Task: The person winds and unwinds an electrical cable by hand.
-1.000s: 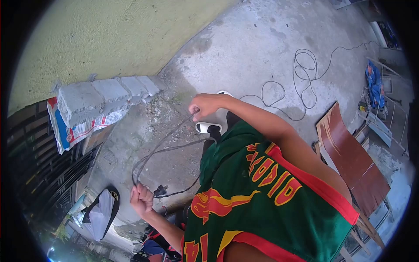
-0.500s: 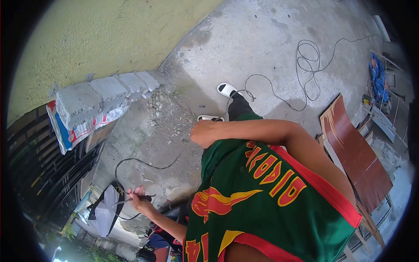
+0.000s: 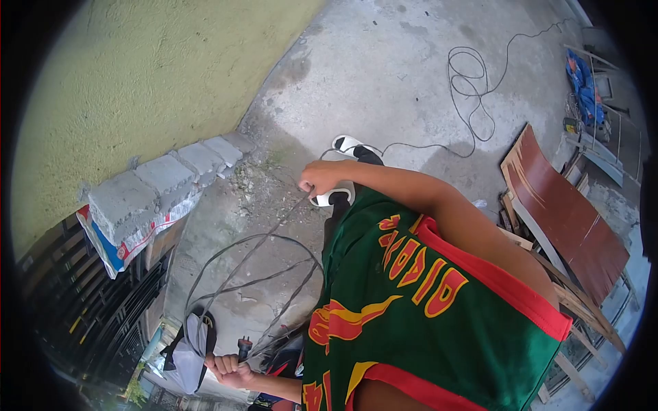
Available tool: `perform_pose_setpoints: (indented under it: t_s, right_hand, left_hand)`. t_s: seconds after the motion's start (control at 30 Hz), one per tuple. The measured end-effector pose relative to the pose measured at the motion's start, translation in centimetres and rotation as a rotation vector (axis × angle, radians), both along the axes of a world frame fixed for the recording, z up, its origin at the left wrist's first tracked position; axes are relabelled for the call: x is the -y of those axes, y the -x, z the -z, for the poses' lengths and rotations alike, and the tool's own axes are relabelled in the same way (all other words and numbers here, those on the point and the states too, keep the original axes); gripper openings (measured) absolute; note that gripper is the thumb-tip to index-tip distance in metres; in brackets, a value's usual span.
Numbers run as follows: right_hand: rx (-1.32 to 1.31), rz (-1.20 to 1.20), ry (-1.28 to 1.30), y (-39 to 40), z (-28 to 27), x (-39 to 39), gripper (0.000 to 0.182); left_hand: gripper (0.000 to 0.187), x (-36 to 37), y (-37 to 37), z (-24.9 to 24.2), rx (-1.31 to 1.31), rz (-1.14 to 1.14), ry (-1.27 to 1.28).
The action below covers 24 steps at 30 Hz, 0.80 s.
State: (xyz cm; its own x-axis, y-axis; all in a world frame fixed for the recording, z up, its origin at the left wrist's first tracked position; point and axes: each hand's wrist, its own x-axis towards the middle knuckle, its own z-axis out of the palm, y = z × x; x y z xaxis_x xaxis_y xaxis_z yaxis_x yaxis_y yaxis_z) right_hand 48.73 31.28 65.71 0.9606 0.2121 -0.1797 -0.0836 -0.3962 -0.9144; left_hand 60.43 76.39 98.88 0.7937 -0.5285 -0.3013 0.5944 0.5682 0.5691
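Note:
My left hand [image 3: 229,370] is closed around a bundle of dark power cord [image 3: 266,236] at the lower left. A black plug [image 3: 244,344] with its prongs showing sticks up out of this fist. Loose loops of the cord hang between my two hands. My right hand [image 3: 319,178], above my feet, is closed on the same cord, which runs from it toward my left hand. Past my right hand, the cord trails over my foot and across the concrete.
More cord lies in loose coils [image 3: 468,72] on the concrete floor [image 3: 384,61]. Concrete blocks [image 3: 164,175] stand along the yellow wall [image 3: 171,75], beside a black metal grille [image 3: 89,301]. A brown board [image 3: 562,212] leans over wood scraps at right. A blue tarp-like bundle [image 3: 584,85] lies behind.
My left hand has moved lower and closed around the cord, with the plug now upright. Several cord loops now hang between my hands. My right hand has shifted slightly upward.

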Motion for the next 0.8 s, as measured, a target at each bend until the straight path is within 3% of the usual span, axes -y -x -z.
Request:
perform_pose_setpoints:
  t_s: [0.03, 0.1, 0.17, 0.23, 0.27, 0.33, 0.37, 0.4, 0.43, 0.47, 0.5, 0.57, 0.6, 0.63, 0.7, 0.8]
  right_hand:
    - [0.017, 0.078, 0.061, 2.2, 1.8, 1.2, 0.02]
    - [0.004, 0.061, 0.5, 6.8, 6.7, 3.7, 0.016]
    - [-0.234, 0.139, 0.363, 10.5, 7.7, 6.1, 0.019]
    - [-0.206, 0.118, 0.102, 10.2, 5.3, 7.0, 0.022]
    - [-0.199, 0.038, 0.086, 8.6, 2.1, 6.6, 0.026]
    - [-0.009, 0.039, 0.198, 5.3, -4.1, 3.4, 0.027]
    - [0.026, -0.126, 0.233, 2.6, -6.3, 1.3, 0.028]
    - [0.115, -0.203, 0.227, 0.6, -8.7, -1.4, 0.03]
    - [0.194, -0.335, 0.244, -1.8, -10.3, -4.9, 0.03]
    - [0.285, -0.435, 0.265, -3.8, -12.1, -8.4, 0.029]
    - [0.401, -0.593, 0.218, -6.0, -13.7, -11.6, 0.031]
    - [0.503, -0.635, 0.226, -9.6, -16.7, -17.2, 0.03]
    - [0.571, -0.617, 0.261, -11.1, -17.8, -19.0, 0.029]
    - [0.525, -0.643, 0.108, -12.2, -17.6, -19.7, 0.028]
    - [0.445, -0.704, -0.225, -14.8, -16.7, -20.0, 0.027]
    - [0.325, -0.568, -0.244, -13.5, -14.7, -19.4, 0.028]
  left_hand:
    - [0.031, -2.5, -0.8, -1.9, 0.04, -0.077, 0.011]
    - [0.028, -9.2, -2.4, -4.7, 0.158, -0.281, 0.068]
    - [0.02, -10.5, -2.0, -6.4, 0.315, -0.576, -0.147]
    - [0.016, -9.6, -1.4, -6.8, 0.465, -0.878, -0.338]
    - [0.021, -8.2, -1.0, -6.5, 0.394, -0.749, -0.282]
    - [0.021, -3.6, 0.0, -4.0, 0.254, -0.735, -0.445]
    - [0.021, -2.2, 0.0, -1.5, 0.209, -0.689, -0.48]
    - [0.017, -1.2, -0.1, 1.6, 0.151, -0.638, -0.651]
    - [0.026, -0.8, -0.3, 5.9, 0.22, -0.508, -0.853]
    - [0.028, -2.7, -1.2, 10.4, 0.201, -0.191, -0.721]
    - [0.035, 1.5, 0.5, 12.7, 0.208, -0.198, -0.896]
    - [0.051, 5.6, 2.8, 17.0, 0.124, -0.07, -0.876]
    - [0.049, 6.1, 3.4, 17.3, 0.533, 0.163, -1.263]
    - [0.044, 6.5, 3.5, 16.9, 0.19, 0.16, -0.759]
    - [0.035, 4.6, 2.2, 12.3, -0.332, 0.18, -0.282]
    - [0.036, -1.9, 0.7, 8.4, 0.034, 0.534, -0.657]
